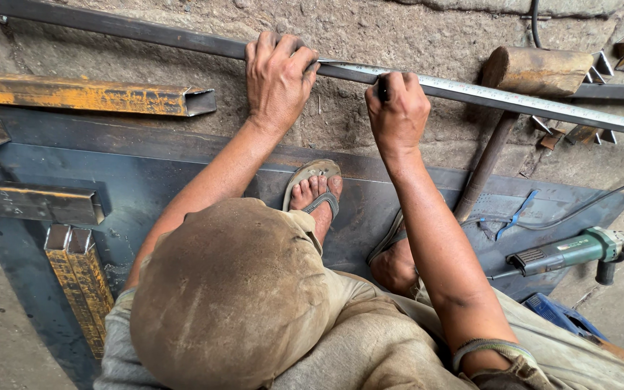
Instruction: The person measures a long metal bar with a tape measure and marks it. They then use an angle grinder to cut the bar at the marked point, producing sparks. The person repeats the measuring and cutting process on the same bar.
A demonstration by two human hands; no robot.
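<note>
While the left hand (pixel 277 78) presses flat over a long dark steel bar (pixel 110 27) lying on the rough concrete floor (pixel 370 29), pinning the end of a steel tape measure (pixel 514 100) stretched along the bar to the right, the right hand (pixel 397 112) is closed in a fist around a small dark marker (pixel 383 88) held tip-down at the tape. If the left hand's pressure eases, the tape would probably slide or spring back and the mark would land off. Crouched in sandals on a dark steel sheet (pixel 182 173), the person could also lose footing. An angle grinder (pixel 572 251) with its cable (pixel 615 191) lies near the right foot, and a hammer (pixel 521 79) rests across the bar, either of which could be knocked.
</note>
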